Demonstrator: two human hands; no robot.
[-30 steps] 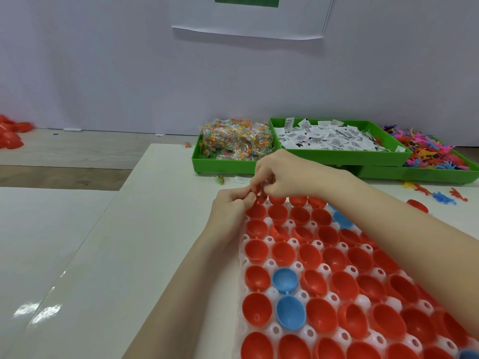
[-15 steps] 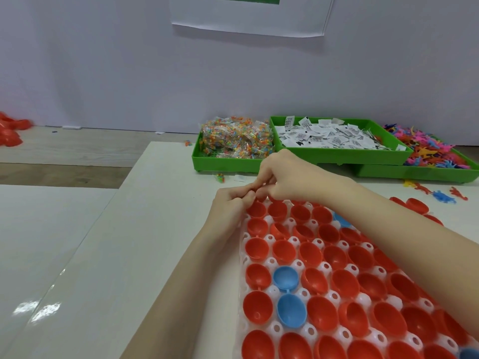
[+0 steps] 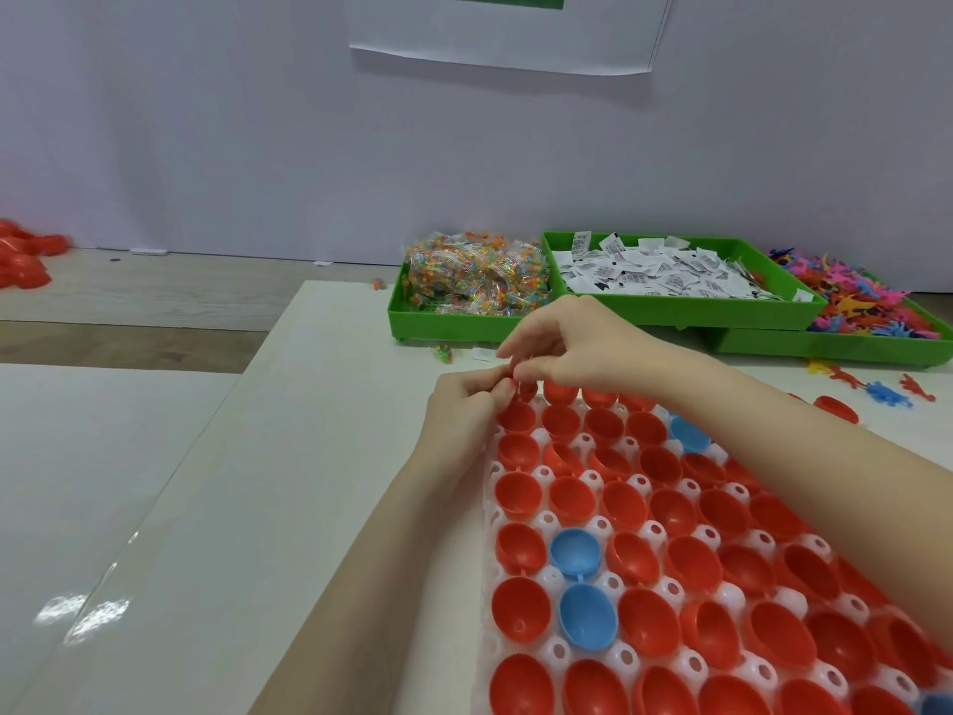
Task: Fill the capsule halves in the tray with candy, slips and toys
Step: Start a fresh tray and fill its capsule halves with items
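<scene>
Pale wall [image 3: 206, 121] fills the background of the head view, with a white sheet of paper [image 3: 505, 38] hanging on it, and below it lies a cream counter [image 3: 319, 456].

On the counter's near right part sits a white tray [image 3: 554, 651] with round holes between its cups. Nearly every cup holds an open red capsule half [image 3: 521, 492]; a few blue capsule halves [image 3: 587, 615] sit among them, two joined ones near the tray's left side and another toward its far right. The halves that show look bare inside.

At the tray's far left corner the two hands meet. The left hand [image 3: 459, 412] has its fingers curled, fingertips touching a small red piece [image 3: 518, 376] just above the corner cups. The right hand [image 3: 572, 348], reaching in across the tray, pinches the same piece from above with thumb and fingers. What the piece is cannot be told.

Beyond the tray stand three green bins. The left bin [image 3: 438, 327] is heaped with clear packets of multicoloured candy [image 3: 474, 278]. The middle bin [image 3: 722, 314] holds white printed slips [image 3: 660, 273]. The right bin [image 3: 835, 348], partly under the middle one, carries bright plastic toys [image 3: 856, 301]. A few loose toys [image 3: 876, 389] and one red capsule half [image 3: 838, 407] lie on the counter right of the tray.

Far left of the tray, red items [image 3: 23, 260] are piled on the floor.
</scene>
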